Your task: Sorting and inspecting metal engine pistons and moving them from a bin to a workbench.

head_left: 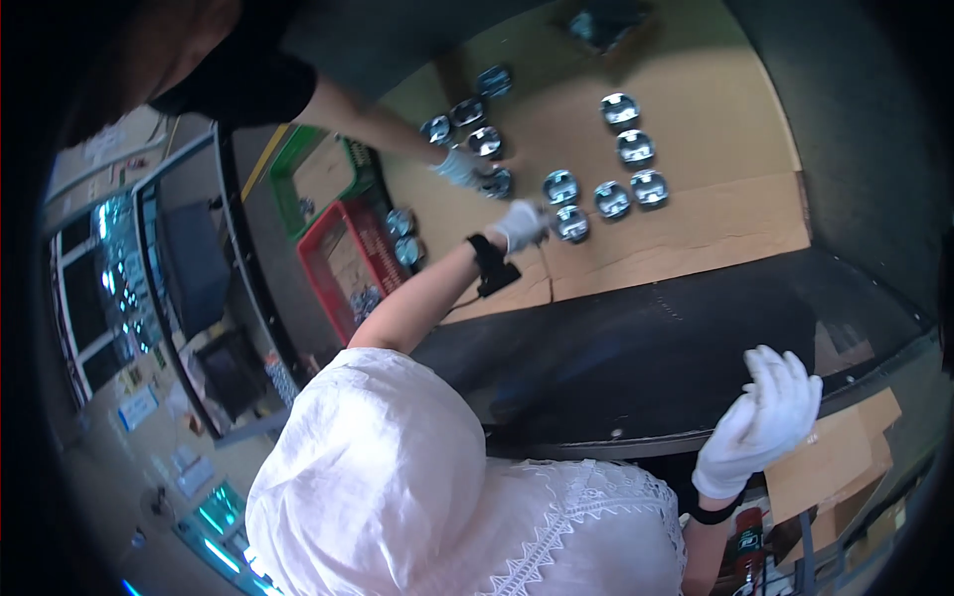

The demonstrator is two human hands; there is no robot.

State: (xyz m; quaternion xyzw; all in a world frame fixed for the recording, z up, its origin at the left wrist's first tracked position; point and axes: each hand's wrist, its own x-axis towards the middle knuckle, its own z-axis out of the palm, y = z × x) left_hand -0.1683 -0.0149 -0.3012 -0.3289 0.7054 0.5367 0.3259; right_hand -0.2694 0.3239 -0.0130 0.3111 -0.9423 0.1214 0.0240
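Observation:
My left hand (522, 226), in a white glove with a black band at the wrist, reaches over the cardboard sheet (676, 233). Its fingers are curled beside a shiny round metal part (571, 223) that looks like an engine piston. Whatever lies inside them is hidden. My right hand (760, 422), also gloved in white, is raised at the near right with fingers stretched out and nothing in it. Similar metal parts stand close by, among them one behind (560, 187) and another to the right (612, 200).
A co-worker's gloved hand (462, 167) touches a metal part (497, 182) from the far left. Green (288, 184) and red crates (343, 258) stand at the left. More parts (636, 149) stand farther back. Dark tabletop (636, 348) lies nearer me; a cardboard box (835, 457) is at right.

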